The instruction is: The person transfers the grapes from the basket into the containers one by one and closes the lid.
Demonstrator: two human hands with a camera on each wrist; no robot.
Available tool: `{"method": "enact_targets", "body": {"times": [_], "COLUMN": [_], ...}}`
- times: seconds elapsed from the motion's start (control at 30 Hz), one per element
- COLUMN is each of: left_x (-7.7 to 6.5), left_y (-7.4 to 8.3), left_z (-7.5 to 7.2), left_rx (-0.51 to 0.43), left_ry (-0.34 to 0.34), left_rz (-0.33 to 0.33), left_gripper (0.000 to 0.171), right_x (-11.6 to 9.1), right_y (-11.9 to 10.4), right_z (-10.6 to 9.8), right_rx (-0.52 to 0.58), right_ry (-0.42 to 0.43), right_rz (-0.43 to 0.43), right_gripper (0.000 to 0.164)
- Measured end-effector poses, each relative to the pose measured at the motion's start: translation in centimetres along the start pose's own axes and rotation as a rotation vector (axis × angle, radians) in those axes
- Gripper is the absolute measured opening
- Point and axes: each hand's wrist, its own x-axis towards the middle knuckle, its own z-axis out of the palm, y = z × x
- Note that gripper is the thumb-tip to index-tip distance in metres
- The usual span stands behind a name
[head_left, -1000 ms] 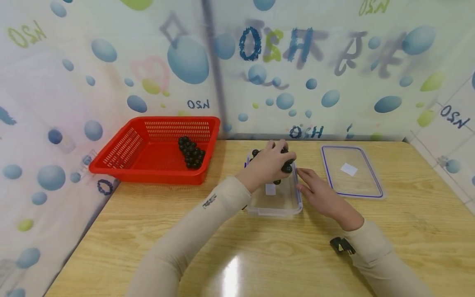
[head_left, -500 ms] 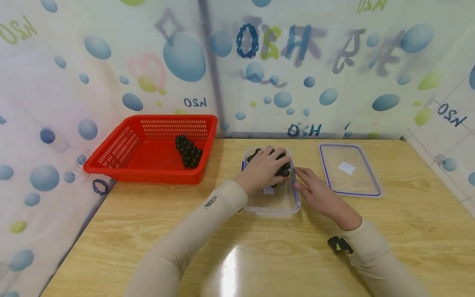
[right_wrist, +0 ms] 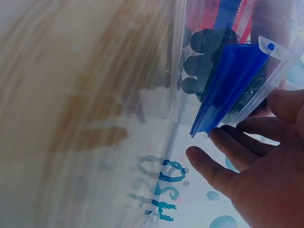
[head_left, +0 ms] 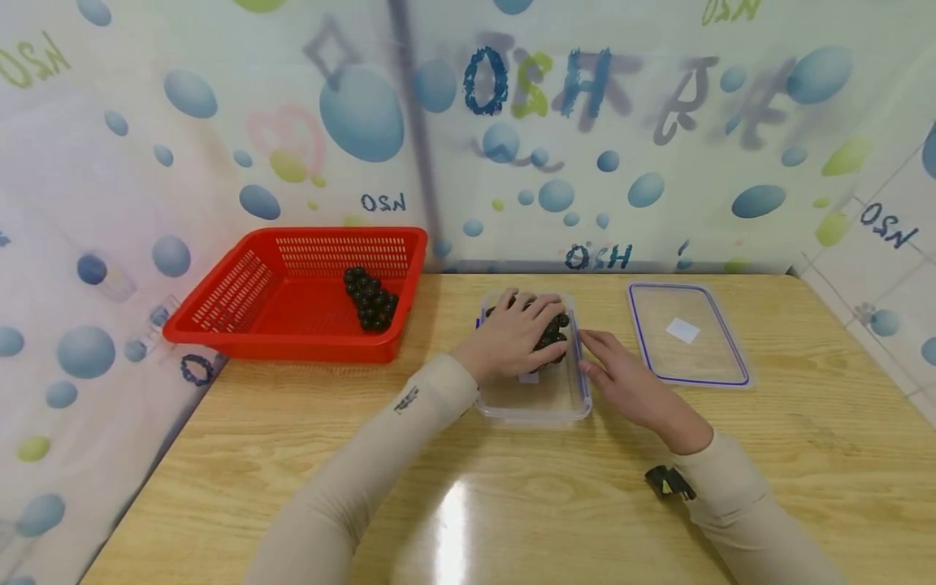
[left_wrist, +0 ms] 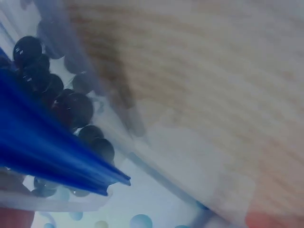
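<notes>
A clear plastic food container [head_left: 534, 402] with blue clip flaps stands on the table and holds dark grapes [head_left: 554, 331] toward its far end. My left hand [head_left: 508, 335] lies over the grapes inside it, fingers spread and loosely bent. In the left wrist view, grapes [left_wrist: 73, 110] show through the wall behind a blue flap [left_wrist: 52, 142]. My right hand [head_left: 627, 382] is at the container's right side, fingertips right at the rim. The right wrist view has its fingers nearly straight beside a blue flap [right_wrist: 230, 85].
A red plastic basket [head_left: 292, 348] at the left holds another bunch of dark grapes [head_left: 373, 302]. The container's clear lid [head_left: 702, 345], edged in blue with a white label, lies flat on the table [head_left: 570, 504] at the right. A printed curtain [head_left: 453, 187] hangs behind.
My left hand has lowered the grapes into the container, and its fingers have spread out from round them. The right hand stays at the container's side. The head view has shifted slightly.
</notes>
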Motion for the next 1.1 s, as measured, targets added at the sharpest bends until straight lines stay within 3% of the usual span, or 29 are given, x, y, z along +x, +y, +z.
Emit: {"method": "enact_targets", "body": {"times": [0.13, 0.43, 0.6, 1.1], "left_x": [0.1, 0.5, 0.4, 0.6], "left_y": [-0.2, 0.1, 0.0, 0.9], "left_z": [0.0, -0.3, 0.0, 0.1], "left_rx": [-0.013, -0.063, -0.041, 0.017], "left_ry": [-0.025, -0.071, -0.048, -0.122], "left_rz": [-0.008, -0.027, -0.048, -0.066], "left_gripper": [0.074, 0.063, 0.065, 0.068], "right_x": [0.1, 0.4, 0.4, -0.1], "right_y": [0.0, -0.3, -0.4, -0.2], "right_z": [-0.1, -0.4, -0.3, -0.3], "right_rx": [-0.025, -0.019, -0.014, 0.006], "right_ry": [0.007, -0.017, -0.015, -0.024], "right_rz": [-0.019, -0.009, -0.014, 0.016], "right_gripper": [0.05, 0.051, 0.051, 0.051]}}
